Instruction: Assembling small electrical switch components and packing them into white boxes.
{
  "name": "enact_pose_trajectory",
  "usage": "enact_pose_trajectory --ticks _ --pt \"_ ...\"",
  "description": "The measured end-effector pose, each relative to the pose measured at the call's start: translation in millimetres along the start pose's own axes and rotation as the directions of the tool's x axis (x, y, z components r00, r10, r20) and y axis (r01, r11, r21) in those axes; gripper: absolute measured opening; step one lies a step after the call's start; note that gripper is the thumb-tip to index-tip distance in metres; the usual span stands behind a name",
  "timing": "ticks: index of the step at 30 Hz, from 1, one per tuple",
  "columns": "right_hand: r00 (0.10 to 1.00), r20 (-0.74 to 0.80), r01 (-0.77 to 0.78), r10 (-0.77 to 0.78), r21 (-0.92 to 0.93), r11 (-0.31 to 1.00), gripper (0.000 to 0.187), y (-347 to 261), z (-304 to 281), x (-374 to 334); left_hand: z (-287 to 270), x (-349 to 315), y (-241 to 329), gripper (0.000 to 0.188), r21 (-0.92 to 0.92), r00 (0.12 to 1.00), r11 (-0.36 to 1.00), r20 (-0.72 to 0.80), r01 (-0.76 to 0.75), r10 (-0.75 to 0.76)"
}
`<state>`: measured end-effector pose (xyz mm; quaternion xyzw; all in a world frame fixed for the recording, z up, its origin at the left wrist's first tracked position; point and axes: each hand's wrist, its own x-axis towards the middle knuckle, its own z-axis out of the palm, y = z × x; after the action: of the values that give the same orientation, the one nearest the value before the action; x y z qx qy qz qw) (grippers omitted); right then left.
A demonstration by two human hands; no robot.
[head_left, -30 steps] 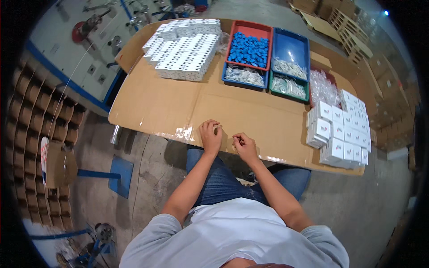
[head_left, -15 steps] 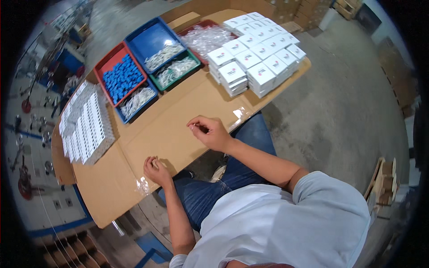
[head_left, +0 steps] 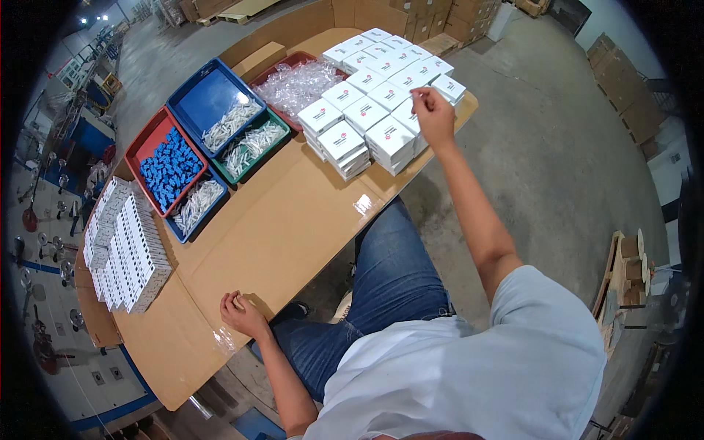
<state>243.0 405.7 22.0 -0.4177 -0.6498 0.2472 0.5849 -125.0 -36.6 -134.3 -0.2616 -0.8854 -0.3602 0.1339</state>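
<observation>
My right hand (head_left: 433, 114) is stretched out over the stacked small white boxes (head_left: 381, 110) at the far right of the cardboard-covered table (head_left: 279, 227), fingers pinched on something small I cannot make out. My left hand (head_left: 240, 312) rests at the table's near edge, fingers curled closed, possibly around a small item. Both arms are bare below a light blue shirt.
Red, blue and green trays (head_left: 198, 147) hold blue parts (head_left: 169, 169) and white pieces. A tray of clear bags (head_left: 297, 81) sits behind them. A block of white boxes (head_left: 125, 253) lies at the table's left. Pallets and cartons stand on the concrete floor.
My right hand has moved from the table's middle out to the white boxes at the right. My head has turned, swinging the view. The left hand stays at the near edge.
</observation>
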Motion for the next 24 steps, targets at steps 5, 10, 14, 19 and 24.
enact_pose_trajectory --ticks 5,10,14,19,24 --pt "0.998 -0.044 0.022 -0.033 -0.222 0.975 0.018 68 -6 91 3 1 6 0.014 0.027 1.000 0.999 0.003 0.025 -0.026" --pt "0.999 -0.021 0.014 -0.025 -0.418 0.908 0.024 109 1 161 3 0 18 0.012 0.142 1.000 0.990 -0.006 0.010 -0.009" --pt "0.992 0.096 -0.022 0.086 -0.536 0.844 0.031 134 9 201 2 1 19 0.011 0.162 1.000 0.987 -0.010 0.015 -0.014" --pt "0.955 0.279 0.151 0.098 -0.744 0.651 0.048 171 12 231 8 1 26 0.010 0.199 0.999 0.980 -0.026 -0.031 0.037" --pt "0.898 0.275 0.015 0.343 -0.798 0.602 0.062 169 26 227 3 2 24 0.010 0.229 0.999 0.973 -0.031 -0.033 0.041"
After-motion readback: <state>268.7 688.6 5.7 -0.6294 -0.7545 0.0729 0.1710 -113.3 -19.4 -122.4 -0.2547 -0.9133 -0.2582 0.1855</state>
